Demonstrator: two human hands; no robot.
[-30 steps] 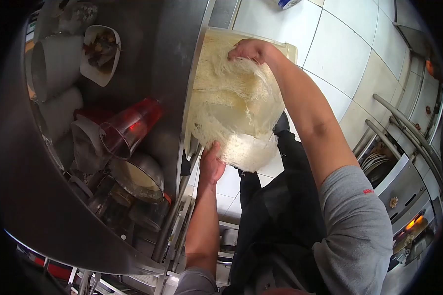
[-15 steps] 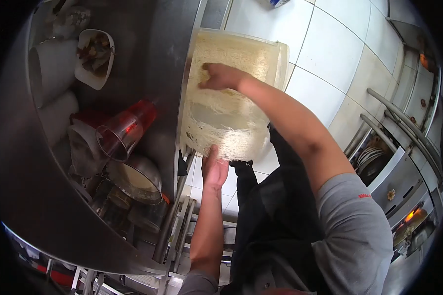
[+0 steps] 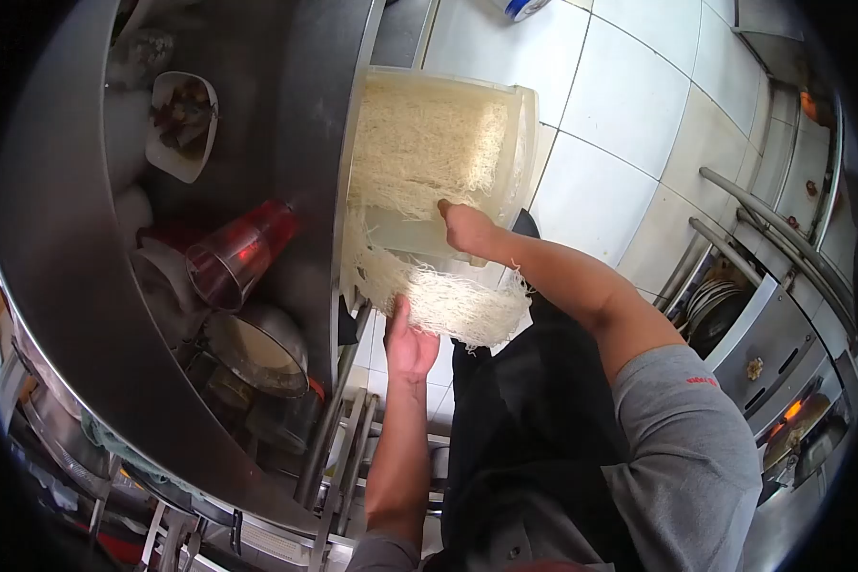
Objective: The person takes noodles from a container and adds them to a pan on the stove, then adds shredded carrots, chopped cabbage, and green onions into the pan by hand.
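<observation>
A bundle of thin dried rice noodles (image 3: pixel 467 303) rests in my left hand (image 3: pixel 412 348), gripped from below with the thumb on its near side. The bundle lies at the near end of a pale plastic bin (image 3: pixel 524 143), loose strands trailing left. More noodles (image 3: pixel 429 143) fill the bin's far part as a wide mat. Over the bin, my right hand (image 3: pixel 471 232) is closed, its fingers curled under and the thumb by the near edge of the mat. What those fingers hold, if anything, is hidden.
Left of the bin runs a steel counter (image 3: pixel 310 124). A white dish of food scraps (image 3: pixel 183 162), a red-tinted clear cup (image 3: pixel 248 250) and a metal bowl (image 3: pixel 286 348) are there. At right are metal rails (image 3: pixel 782 229), stacked plates (image 3: pixel 710 300) and a flame (image 3: pixel 793 410).
My left hand has drawn the noodle bundle nearer, apart from the mat in the bin. My right hand has moved nearer and right, its spread fingers now curled.
</observation>
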